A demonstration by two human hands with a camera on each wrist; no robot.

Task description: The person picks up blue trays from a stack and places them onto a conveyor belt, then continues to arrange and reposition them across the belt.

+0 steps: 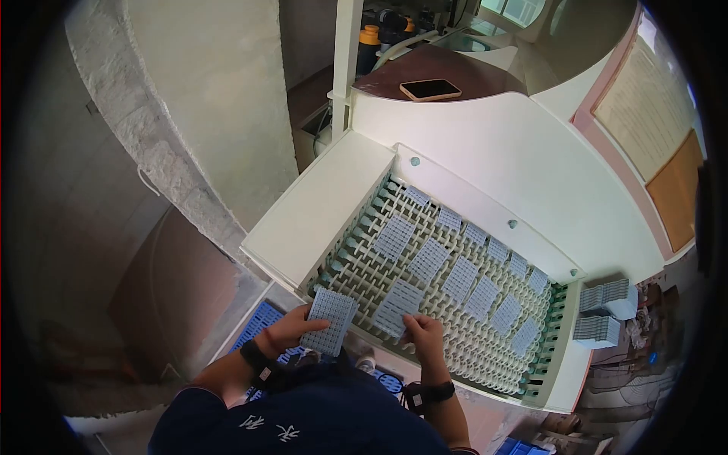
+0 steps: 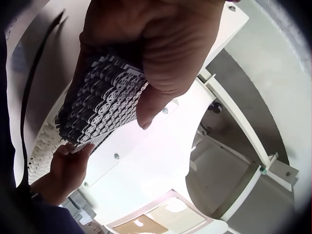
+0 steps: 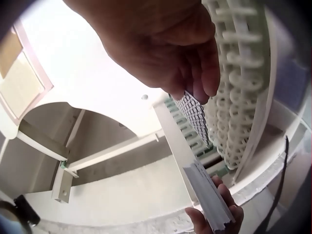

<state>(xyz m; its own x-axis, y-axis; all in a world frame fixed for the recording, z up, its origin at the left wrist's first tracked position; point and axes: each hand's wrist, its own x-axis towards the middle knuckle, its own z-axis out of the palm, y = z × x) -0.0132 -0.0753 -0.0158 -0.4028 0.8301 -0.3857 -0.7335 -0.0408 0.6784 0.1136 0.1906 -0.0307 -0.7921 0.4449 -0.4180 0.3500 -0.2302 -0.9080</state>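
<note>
My left hand (image 1: 288, 331) grips a stack of grey-blue perforated plastic panels (image 1: 339, 307) at the near left corner of the conveyor, its thumb lying on top. The layered edges of this stack (image 2: 100, 105) show in the left wrist view. With thumb and fingers my right hand (image 1: 426, 338) pinches the near edge of a single panel (image 1: 397, 305), which lies over the white link conveyor belt (image 1: 356, 267). The same panel (image 3: 192, 114) hangs below my right fingers in the right wrist view. Farther up the belt, similar panels (image 1: 429, 258) lie in two rows.
White housing (image 1: 485, 144) rises behind the belt, with a phone (image 1: 431, 89) on its dark top. Stacked panels (image 1: 597, 331) stand beyond the right end. A blue slatted crate (image 1: 258, 324) is low at the left. White side panels (image 1: 318, 205) border the belt.
</note>
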